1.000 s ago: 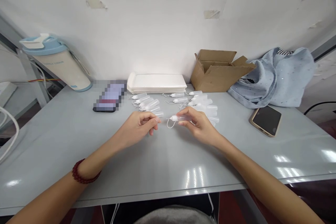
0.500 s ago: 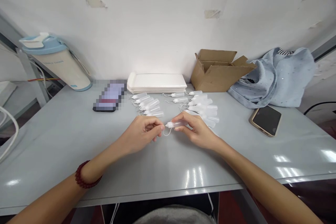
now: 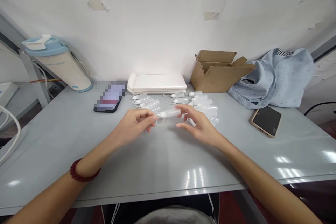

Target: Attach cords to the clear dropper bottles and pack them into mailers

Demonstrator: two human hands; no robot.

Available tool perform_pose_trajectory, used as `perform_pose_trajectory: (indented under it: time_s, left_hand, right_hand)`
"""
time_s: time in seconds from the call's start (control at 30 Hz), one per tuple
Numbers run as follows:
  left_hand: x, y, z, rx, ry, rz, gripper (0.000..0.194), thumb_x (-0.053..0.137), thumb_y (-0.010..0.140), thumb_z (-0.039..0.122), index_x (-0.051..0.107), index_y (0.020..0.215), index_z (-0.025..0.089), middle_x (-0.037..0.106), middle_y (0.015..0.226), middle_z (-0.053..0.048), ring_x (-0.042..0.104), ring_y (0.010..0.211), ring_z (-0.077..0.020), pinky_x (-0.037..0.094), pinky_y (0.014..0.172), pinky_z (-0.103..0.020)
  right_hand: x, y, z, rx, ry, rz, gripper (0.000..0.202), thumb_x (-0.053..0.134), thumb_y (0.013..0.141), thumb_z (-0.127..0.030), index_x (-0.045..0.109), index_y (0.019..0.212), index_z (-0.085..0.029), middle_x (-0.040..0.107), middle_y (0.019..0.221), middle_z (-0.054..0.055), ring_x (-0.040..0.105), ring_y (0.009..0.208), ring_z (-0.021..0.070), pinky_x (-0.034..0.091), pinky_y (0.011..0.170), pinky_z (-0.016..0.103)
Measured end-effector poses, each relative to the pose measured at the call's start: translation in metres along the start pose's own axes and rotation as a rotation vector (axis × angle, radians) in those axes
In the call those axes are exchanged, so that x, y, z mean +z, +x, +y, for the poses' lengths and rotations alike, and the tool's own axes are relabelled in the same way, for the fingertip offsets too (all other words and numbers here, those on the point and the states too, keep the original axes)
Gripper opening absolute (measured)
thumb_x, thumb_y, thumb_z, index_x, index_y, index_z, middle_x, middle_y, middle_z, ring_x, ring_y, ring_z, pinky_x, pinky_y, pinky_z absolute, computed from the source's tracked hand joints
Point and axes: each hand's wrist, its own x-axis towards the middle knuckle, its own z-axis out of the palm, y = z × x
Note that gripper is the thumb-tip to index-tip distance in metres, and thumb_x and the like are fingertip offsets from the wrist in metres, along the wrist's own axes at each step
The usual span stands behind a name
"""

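My left hand [image 3: 138,122] pinches the tip end of a small translucent dropper bottle [image 3: 170,113], which points its base to the right and is a little blurred. A thin white loop hangs from its cap. Just right of the bottle, my right hand [image 3: 195,122] has its thumb and fingers apart, with the fingertips close to the bottle's base; whether they touch it I cannot tell. Behind my left hand lies a row of similar dropper bottles [image 3: 147,103]. A looser pile of bottles [image 3: 206,106] lies behind my right hand, partly hidden by it.
White padded envelopes [image 3: 157,82] are stacked against the wall. An open cardboard box [image 3: 217,77] and a light blue cloth bag [image 3: 283,80] stand at the back right, near a phone [image 3: 266,120]. On the left are another phone [image 3: 110,98] and a tumbler [image 3: 61,64]. All rest on a grey table [image 3: 147,171].
My right thumb and fingers have come apart from their grip round the bottle. My left hand has moved slightly left and up, carrying the bottle with it.
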Motion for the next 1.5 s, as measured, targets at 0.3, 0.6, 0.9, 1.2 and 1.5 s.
perform_pose_trajectory:
  time_s: [0.3, 0.6, 0.9, 1.2, 1.5]
  left_hand:
    - [-0.031, 0.027, -0.034, -0.054, 0.196, 0.401, 0.025, 0.053, 0.078, 0.041, 0.061, 0.071, 0.018, 0.061, 0.061, 0.000, 0.055, 0.055, -0.0142, 0.041, 0.055, -0.024]
    - [-0.029, 0.030, -0.044, -0.100, 0.274, 0.344, 0.028, 0.052, 0.078, 0.042, 0.067, 0.080, 0.018, 0.066, 0.069, 0.000, 0.056, 0.052, -0.0151, 0.042, 0.057, -0.026]
    - [-0.019, 0.019, -0.029, -0.013, 0.313, 0.509, 0.029, 0.049, 0.081, 0.036, 0.064, 0.097, 0.016, 0.064, 0.074, -0.001, 0.055, 0.058, -0.0139, 0.043, 0.062, -0.026]
    - [0.006, 0.007, -0.020, 0.088, 0.171, 0.425, 0.025, 0.051, 0.083, 0.034, 0.062, 0.096, 0.017, 0.061, 0.069, 0.000, 0.056, 0.059, -0.0137, 0.043, 0.054, -0.024]
    - [0.021, 0.003, -0.014, 0.133, 0.213, 0.194, 0.024, 0.048, 0.085, 0.031, 0.064, 0.093, 0.015, 0.063, 0.069, -0.001, 0.055, 0.062, -0.0138, 0.042, 0.057, -0.024]
  right_hand:
    - [-0.011, 0.006, 0.020, -0.040, -0.344, 0.199, 0.017, 0.051, 0.088, -0.025, 0.056, 0.103, -0.023, 0.064, 0.102, 0.007, 0.058, 0.091, 0.0213, 0.047, 0.077, 0.037]
    - [-0.019, 0.003, 0.007, 0.224, -0.668, -0.009, 0.022, 0.045, 0.089, -0.024, 0.053, 0.070, -0.019, 0.058, 0.057, 0.001, 0.049, 0.048, 0.0142, 0.028, 0.046, 0.026]
    - [-0.017, 0.001, -0.005, 0.281, -1.095, -0.128, 0.028, 0.052, 0.086, -0.038, 0.059, 0.070, -0.016, 0.064, 0.061, 0.012, 0.059, 0.052, 0.0234, 0.017, 0.043, 0.029]
    - [-0.015, -0.004, -0.016, 0.396, -1.130, -0.339, 0.023, 0.049, 0.087, -0.025, 0.061, 0.071, -0.014, 0.066, 0.071, 0.014, 0.062, 0.059, 0.0241, 0.021, 0.046, 0.028]
    - [-0.012, -0.003, -0.019, 0.213, -0.515, -0.175, 0.016, 0.051, 0.084, -0.029, 0.055, 0.073, -0.017, 0.059, 0.067, 0.002, 0.050, 0.059, 0.0134, 0.030, 0.053, 0.026]
